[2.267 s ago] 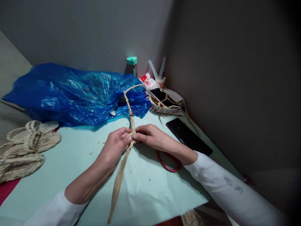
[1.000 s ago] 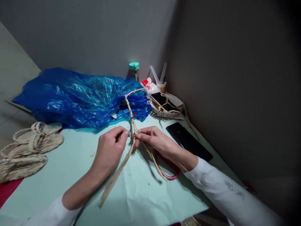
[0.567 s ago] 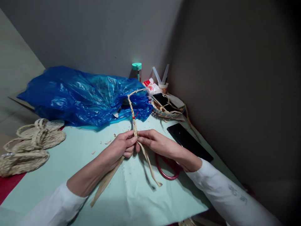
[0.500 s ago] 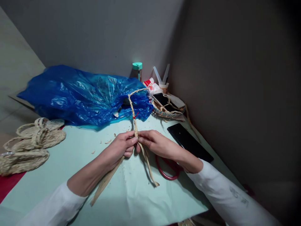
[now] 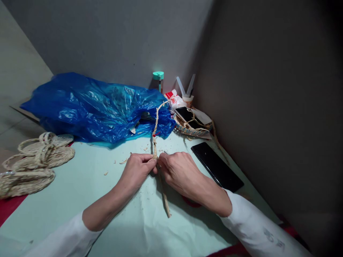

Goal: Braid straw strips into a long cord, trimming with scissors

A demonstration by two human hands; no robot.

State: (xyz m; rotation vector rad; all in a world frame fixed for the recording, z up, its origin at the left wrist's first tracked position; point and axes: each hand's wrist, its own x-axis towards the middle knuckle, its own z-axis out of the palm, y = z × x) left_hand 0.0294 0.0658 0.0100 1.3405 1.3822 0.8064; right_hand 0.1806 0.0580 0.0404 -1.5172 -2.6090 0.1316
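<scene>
A thin plaited straw cord (image 5: 156, 121) runs from the small basket down to my hands, with a red tie (image 5: 155, 135) around it. My left hand (image 5: 139, 167) pinches the cord's lower end between thumb and fingers. Close beside it, my right hand (image 5: 177, 167) has its fingers bent together at the same spot; a small pointed tip shows above them, and what the fingers hold is mostly hidden. Below the hands a loose straw strand (image 5: 166, 203) hangs over the pale green sheet (image 5: 120, 228).
A blue plastic bag (image 5: 93, 107) lies at the back. Woven straw sandals (image 5: 45, 153) are on the left. A black phone (image 5: 217, 166) lies right of my hands, near a basket (image 5: 193, 131) holding another phone. Red scissor handles (image 5: 191, 202) show partly under my right forearm.
My right hand has turned over, back upward, and covers more of the join. The wide strip under my left hand is out of sight. The cord's upper part has shifted right.
</scene>
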